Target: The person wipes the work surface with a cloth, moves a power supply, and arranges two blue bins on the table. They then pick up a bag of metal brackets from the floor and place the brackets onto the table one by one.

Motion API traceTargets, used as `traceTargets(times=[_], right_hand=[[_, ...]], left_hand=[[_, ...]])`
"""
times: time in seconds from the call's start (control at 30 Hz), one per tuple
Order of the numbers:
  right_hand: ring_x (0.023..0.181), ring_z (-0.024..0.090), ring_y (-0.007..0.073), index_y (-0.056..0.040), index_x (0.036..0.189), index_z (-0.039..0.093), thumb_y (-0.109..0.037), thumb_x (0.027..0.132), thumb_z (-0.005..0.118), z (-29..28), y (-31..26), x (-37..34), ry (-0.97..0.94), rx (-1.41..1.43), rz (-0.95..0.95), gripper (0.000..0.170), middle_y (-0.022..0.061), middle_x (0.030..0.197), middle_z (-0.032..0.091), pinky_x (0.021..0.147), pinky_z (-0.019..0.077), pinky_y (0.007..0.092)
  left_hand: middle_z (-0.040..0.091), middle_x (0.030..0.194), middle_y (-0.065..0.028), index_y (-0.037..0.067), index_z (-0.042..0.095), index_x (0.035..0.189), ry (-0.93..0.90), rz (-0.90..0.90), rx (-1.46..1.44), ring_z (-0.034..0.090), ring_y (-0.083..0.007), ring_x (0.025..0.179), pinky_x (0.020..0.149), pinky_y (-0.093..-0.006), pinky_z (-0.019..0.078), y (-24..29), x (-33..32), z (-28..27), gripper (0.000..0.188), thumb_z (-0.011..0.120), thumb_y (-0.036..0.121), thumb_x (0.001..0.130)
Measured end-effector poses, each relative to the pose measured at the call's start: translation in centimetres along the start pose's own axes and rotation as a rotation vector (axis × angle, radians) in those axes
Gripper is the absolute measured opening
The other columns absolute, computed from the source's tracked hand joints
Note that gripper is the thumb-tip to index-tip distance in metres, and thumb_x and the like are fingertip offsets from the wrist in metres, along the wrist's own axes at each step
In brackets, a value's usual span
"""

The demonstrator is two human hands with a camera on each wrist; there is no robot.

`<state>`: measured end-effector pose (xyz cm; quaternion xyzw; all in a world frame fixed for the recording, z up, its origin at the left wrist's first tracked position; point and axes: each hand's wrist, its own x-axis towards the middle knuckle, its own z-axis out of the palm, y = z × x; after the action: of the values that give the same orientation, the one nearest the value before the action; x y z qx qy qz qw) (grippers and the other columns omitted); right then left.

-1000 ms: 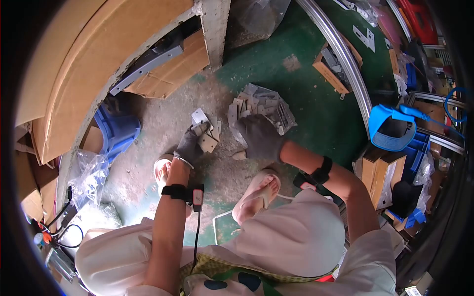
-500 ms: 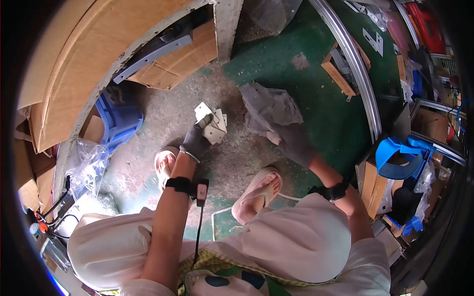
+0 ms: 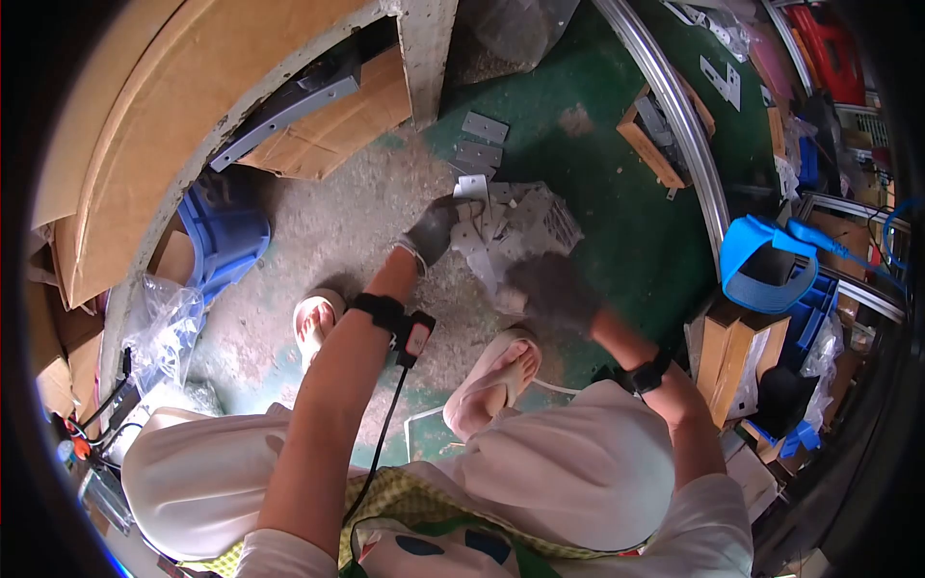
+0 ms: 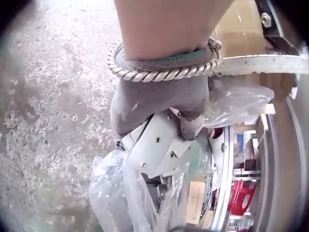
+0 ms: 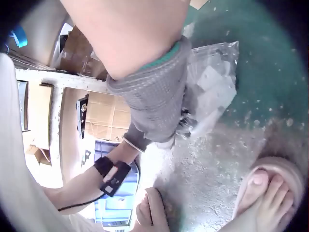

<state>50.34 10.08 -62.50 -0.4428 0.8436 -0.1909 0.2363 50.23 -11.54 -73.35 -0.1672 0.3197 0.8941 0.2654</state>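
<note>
My gloved left hand point(image 3: 431, 231) grips a small stack of pale metal plates with holes point(image 4: 157, 140), its fingers curled round their edges. The stack overlaps the mouth of a clear plastic bag point(image 3: 540, 217) on the floor, which has many similar plates in it. At the near side of that bag is my gloved right hand point(image 3: 559, 289), blurred in the head view. Its fingers close on the bag's edge, mostly hidden behind the hand in the right wrist view. Beyond the bag, loose grey plates point(image 3: 485, 127) lie flat on the floor.
A blue bin point(image 3: 226, 241) and crumpled clear plastic point(image 3: 164, 328) stand at the left, under cardboard point(image 3: 318, 125). Rightward, a metal rail point(image 3: 674, 116) crosses over a small box of parts point(image 3: 655, 135). Sandalled feet point(image 3: 496, 380) stand close to the hands.
My left hand has carried its plates forward and right to the bag. The right hand shifted right with the bag's edge, then slightly back. Loose grey plates now show beyond the bag.
</note>
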Motion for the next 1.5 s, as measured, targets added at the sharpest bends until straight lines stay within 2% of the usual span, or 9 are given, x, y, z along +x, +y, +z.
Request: traceTargets(times=[0.1,0.23,0.5,0.8,0.93,1.07,1.17,1.3,1.5], right_hand=[[0.085,0.061,0.0336,-0.011,0.1,0.059,-0.025,0.08,0.058,-1.5,5.3,3.6,0.352,0.148,0.421,0.023,0.0154,0.094,0.062,0.076,0.0477,0.0439],[0.095,0.059,0.0313,-0.0104,0.104,0.056,-0.03,0.078,0.064,-3.4,9.2,12.3,0.397,-0.175,0.329,0.033,0.0112,0.102,0.061,0.082,0.0471,0.0419],[0.102,0.056,0.0338,-0.0118,0.108,0.057,-0.031,0.069,0.069,-1.6,8.9,18.9,-0.008,-0.219,0.53,0.045,0.0178,0.105,0.06,0.085,0.0463,0.0411],[0.085,0.063,0.0302,-0.0106,0.092,0.067,-0.027,0.075,0.06,0.1,11.4,17.5,-0.28,0.555,0.332,0.025,0.0141,0.093,0.065,0.076,0.0493,0.0372],[0.096,0.06,0.0305,-0.0134,0.1,0.067,-0.029,0.077,0.058,1.6,5.1,17.0,-0.171,-0.103,0.4,0.029,0.0164,0.105,0.061,0.081,0.047,0.0409],[0.106,0.048,0.035,-0.0016,0.119,0.052,-0.024,0.08,0.056,6.0,2.6,16.4,0.14,-0.453,0.401,0.044,0.0208,0.123,0.044,0.085,0.0396,0.0467],[0.103,0.045,0.0345,-0.0097,0.124,0.047,-0.02,0.065,0.067,9.4,4.5,17.4,0.424,-0.124,0.556,0.064,0.019,0.116,0.042,0.078,0.0387,0.0462],[0.1,0.05,0.0304,-0.0085,0.118,0.042,-0.034,0.06,0.075,3.4,2.2,17.1,0.079,-0.382,0.506,0.072,0.0186,0.114,0.044,0.083,0.0416,0.0413],[0.093,0.057,0.0306,-0.0067,0.112,0.044,-0.033,0.058,0.076,3.4,4.1,17.9,0.008,-0.32,0.605,0.068,0.0153,0.104,0.053,0.078,0.045,0.0412]], left_hand=[[0.066,0.091,-0.0045,0.0,0.061,0.106,0.197,0.02,0.315,0.06,-0.0125,0.082,0.073,-0.0258,0.0482,-1.6,0.1,0.1,0.034,0.069,0.017,0.078],[0.065,0.089,-0.0057,-0.002,0.059,0.107,0.268,0.127,0.659,0.059,-0.0108,0.081,0.072,-0.025,0.0472,-3.3,0.1,0.9,0.036,0.07,0.015,0.077],[0.066,0.085,-0.0065,-0.002,0.064,0.098,0.276,-0.038,0.925,0.059,-0.0115,0.079,0.071,-0.0263,0.0475,-2.7,-2.7,2.1,0.029,0.07,0.017,0.077],[0.064,0.087,-0.0077,-0.003,0.058,0.104,0.315,0.011,0.024,0.062,-0.0156,0.074,0.063,-0.0279,0.0519,1.4,-8.0,1.1,0.025,0.062,0.009,0.083],[0.062,0.086,-0.0044,-0.003,0.057,0.106,0.142,-0.115,0.038,0.062,-0.0152,0.075,0.068,-0.027,0.0512,1.5,-9.8,-0.4,0.025,0.06,0.007,0.083],[0.064,0.089,-0.0059,-0.002,0.057,0.11,0.013,0.161,0.871,0.061,-0.0193,0.087,0.083,-0.0294,0.0458,-2.3,-7.4,0.0,0.032,0.062,0.004,0.079],[0.065,0.086,-0.0091,0.0,0.06,0.104,-0.014,0.311,1.211,0.06,-0.0239,0.091,0.086,-0.035,0.0439,-5.0,-6.1,0.3,0.028,0.062,0.009,0.077],[0.066,0.085,-0.0156,0.003,0.063,0.098,0.264,-0.201,1.21,0.062,-0.0338,0.077,0.072,-0.0382,0.0485,-3.5,-5.3,5.0,0.03,0.063,0.022,0.075],[0.067,0.086,-0.0164,0.002,0.065,0.096,0.331,-0.101,0.966,0.065,-0.0268,0.078,0.071,-0.0353,0.0495,-3.2,-6.5,5.1,0.035,0.067,0.028,0.073]])
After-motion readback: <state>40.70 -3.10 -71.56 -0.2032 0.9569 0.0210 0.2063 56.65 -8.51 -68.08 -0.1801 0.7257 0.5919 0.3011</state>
